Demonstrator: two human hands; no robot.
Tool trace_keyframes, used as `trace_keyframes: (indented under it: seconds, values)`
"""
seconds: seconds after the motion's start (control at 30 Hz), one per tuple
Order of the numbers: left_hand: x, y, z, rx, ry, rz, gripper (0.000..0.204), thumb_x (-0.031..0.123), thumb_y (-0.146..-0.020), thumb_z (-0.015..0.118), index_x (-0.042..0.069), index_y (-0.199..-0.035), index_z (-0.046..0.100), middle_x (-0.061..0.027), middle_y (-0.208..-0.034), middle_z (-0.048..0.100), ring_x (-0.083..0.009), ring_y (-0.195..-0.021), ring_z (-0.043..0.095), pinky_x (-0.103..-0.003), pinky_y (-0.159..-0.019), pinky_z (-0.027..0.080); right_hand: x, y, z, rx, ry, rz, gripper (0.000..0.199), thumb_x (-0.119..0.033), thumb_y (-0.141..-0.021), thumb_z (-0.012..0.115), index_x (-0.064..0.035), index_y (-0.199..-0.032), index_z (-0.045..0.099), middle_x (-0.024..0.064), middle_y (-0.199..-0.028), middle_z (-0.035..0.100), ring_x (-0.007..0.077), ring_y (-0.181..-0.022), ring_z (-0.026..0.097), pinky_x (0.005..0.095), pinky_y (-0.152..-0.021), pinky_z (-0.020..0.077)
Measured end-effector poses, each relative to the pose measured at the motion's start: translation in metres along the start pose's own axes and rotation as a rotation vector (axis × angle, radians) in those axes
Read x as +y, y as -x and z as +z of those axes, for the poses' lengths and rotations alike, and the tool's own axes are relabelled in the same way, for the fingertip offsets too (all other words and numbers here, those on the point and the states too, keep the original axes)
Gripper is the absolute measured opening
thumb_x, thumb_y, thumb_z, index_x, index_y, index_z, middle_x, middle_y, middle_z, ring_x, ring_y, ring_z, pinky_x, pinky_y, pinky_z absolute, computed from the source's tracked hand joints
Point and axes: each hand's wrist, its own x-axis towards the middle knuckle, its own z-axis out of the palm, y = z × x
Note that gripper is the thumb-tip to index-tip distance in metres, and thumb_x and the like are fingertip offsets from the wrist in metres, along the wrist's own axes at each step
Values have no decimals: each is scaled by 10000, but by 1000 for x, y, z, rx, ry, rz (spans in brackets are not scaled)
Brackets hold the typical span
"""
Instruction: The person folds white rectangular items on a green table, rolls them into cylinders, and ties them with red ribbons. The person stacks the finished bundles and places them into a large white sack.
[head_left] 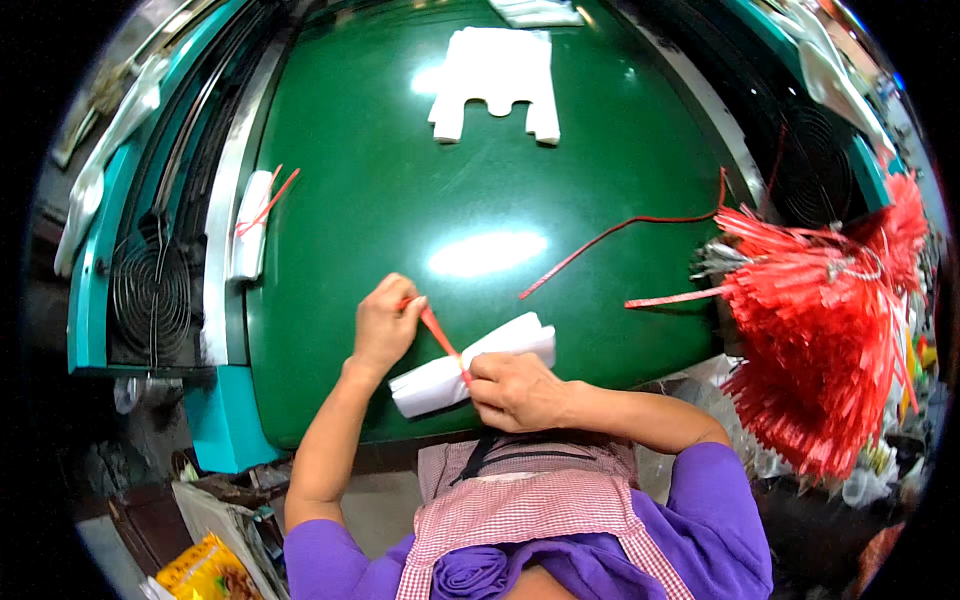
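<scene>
A rolled bundle of white plastic bags (425,391) lies slantwise near the front of the green belt. Around its middle runs a red plastic tie strip (437,330). My left hand (388,322) pinches one end of the strip, pulled up and away to the left of the roll. On the roll's right half rests my right hand (515,390), its fingers closed at the strip where it meets the bags; the fingertips are partly hidden.
A flat stack of white bags (500,70) lies farther up the belt (400,180). One tied roll (251,225) sits at the left edge. Loose red strips (610,233) lie right, beside a big red strip bunch (800,340). Metal rails (228,250) border the belt.
</scene>
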Motion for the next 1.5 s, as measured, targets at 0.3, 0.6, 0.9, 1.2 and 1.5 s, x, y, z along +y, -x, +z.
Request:
trace_keyframes:
  seconds: [0.3,0.6,0.9,1.2,1.5]
  values:
    - [23,46,-17,-199,-484,214,563,143,-588,766,57,-1088,521,-75,-1027,561,-254,-882,566,-359,-736,495,69,-35,-10,109,272,-41,664,-229,-727,721,-5,-1277,422,201,-1326,436,359,-1240,415,434,-1063,322]
    - [-131,-7,-105,305,-645,-294,522,223,-837,592,119,-1326,443,-177,-1246,507,-359,-1174,450,-492,-972,345,234,-45,-77,563,733,493,505,-212,-829,619,-19,-1269,461,196,-1307,465,376,-1241,405,425,-1037,324]
    - [-219,-25,-98,347,-841,-346,446,283,-949,413,273,-1395,397,-109,-1517,208,-342,-1407,135,-601,-1087,83,302,-197,-87,423,877,582,414,-358,-835,606,-26,-1080,576,143,-1120,569,298,-1077,513,479,-911,379]
    - [-204,-15,-104,466,-940,-214,452,292,-930,462,255,-1379,423,-127,-1505,226,-365,-1388,174,-621,-1066,126,142,-117,-42,44,581,254,301,-284,-791,650,3,-829,570,181,-915,574,332,-854,547,406,-757,444]
    - [22,114,-34,-626,-303,365,783,490,-707,687,193,-1373,401,-118,-1477,287,-344,-1379,228,-603,-1081,150,4,42,-49,-132,165,196,810,-361,-690,753,-81,-1354,382,214,-1392,332,405,-1296,305,513,-1039,284]
